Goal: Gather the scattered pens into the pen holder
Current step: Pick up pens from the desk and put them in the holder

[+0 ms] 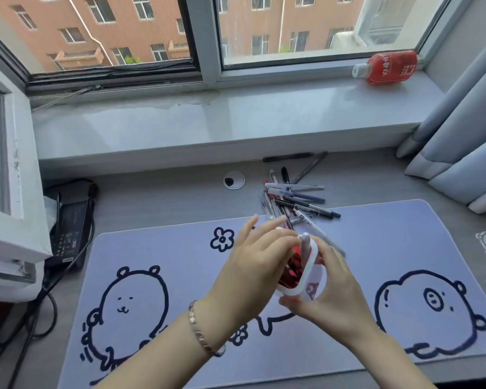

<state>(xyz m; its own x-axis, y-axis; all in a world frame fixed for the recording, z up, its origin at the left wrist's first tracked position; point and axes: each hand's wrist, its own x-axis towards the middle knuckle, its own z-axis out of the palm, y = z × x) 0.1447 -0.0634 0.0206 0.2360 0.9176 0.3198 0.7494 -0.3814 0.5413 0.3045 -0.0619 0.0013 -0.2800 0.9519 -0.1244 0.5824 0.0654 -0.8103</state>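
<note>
A white pen holder (311, 279) with a red lining stands on the lilac desk mat, tilted toward me. My right hand (330, 290) grips its right side and bottom. My left hand (253, 265) covers the holder's left rim, fingers at a white pen (305, 248) that stands in the opening. Whether those fingers still pinch the pen is hidden. A pile of several scattered pens (295, 199) lies behind the holder at the mat's far edge. Two dark pens (289, 157) lie farther back by the windowsill.
The desk mat (180, 276) with cartoon drawings covers most of the grey desk. A round cable hole (234, 180) sits left of the pile. A black keyboard and cables (68, 226) lie at the left. A red bottle (387, 67) lies on the windowsill; curtains hang right.
</note>
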